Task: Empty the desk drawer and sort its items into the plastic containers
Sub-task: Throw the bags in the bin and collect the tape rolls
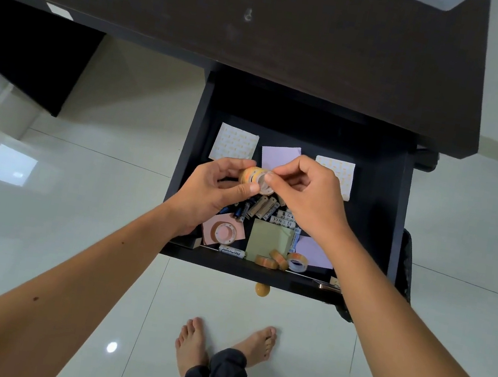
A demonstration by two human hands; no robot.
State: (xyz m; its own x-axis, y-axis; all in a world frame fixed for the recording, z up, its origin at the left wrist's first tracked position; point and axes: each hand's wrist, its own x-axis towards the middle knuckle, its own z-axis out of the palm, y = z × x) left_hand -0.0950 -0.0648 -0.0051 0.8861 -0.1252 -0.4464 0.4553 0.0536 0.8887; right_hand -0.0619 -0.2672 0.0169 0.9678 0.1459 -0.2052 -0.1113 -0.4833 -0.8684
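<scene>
Over open dark drawer point(381, 209), both hands share small stack of glossy yellowish tape rolls point(254, 178). Left hand point(214, 192) cups it, fingers curled round; right hand point(308, 194) pinches its end, fingertips together. Risk, imo: slick round rolls, loose stack, one slips out, drops back among cylindrical batteries point(262, 208) or rolls off across shiny tile floor point(121, 122). Still inside: flat paper sticky-note pads, more tape rings point(278, 260). Clear plastic container point(447, 1) sits way off at far corner of dark surface point(269, 12), long carry.
</scene>
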